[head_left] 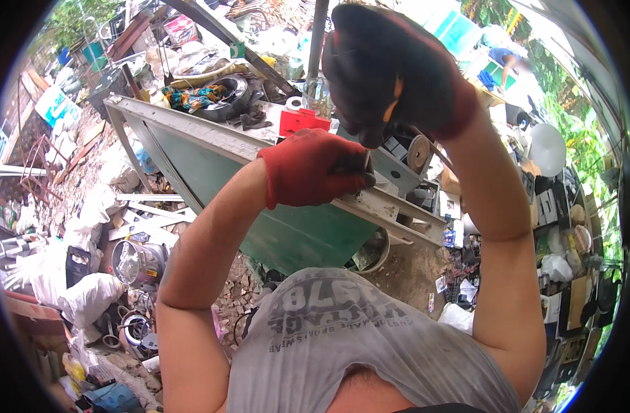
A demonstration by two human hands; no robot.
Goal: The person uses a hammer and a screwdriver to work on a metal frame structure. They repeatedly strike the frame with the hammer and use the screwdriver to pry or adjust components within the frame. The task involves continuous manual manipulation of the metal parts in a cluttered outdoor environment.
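My left hand (316, 169), in a red work glove with a black palm, is closed over the near edge of a pale metal-framed bench (401, 208). Its thumb and fingers press together round something small, mostly hidden by the glove. Raised above and to the right of it is my right hand (401, 76), in a matching glove, its fingers curled into a grip. A thin orange strip (395, 100) shows along the curled fingers; the rest of what they grip is hidden. A red box-like piece (303, 122) lies just behind my left hand on the bench.
A green panel (301, 237) hangs below the bench's edge. On top are a black tire-like ring (224, 98), a white roll (294, 103) and a brown disc (419, 153). Scrap surrounds the bench, with white bags (91, 299) at left. Another person (506, 60) bends at the far right.
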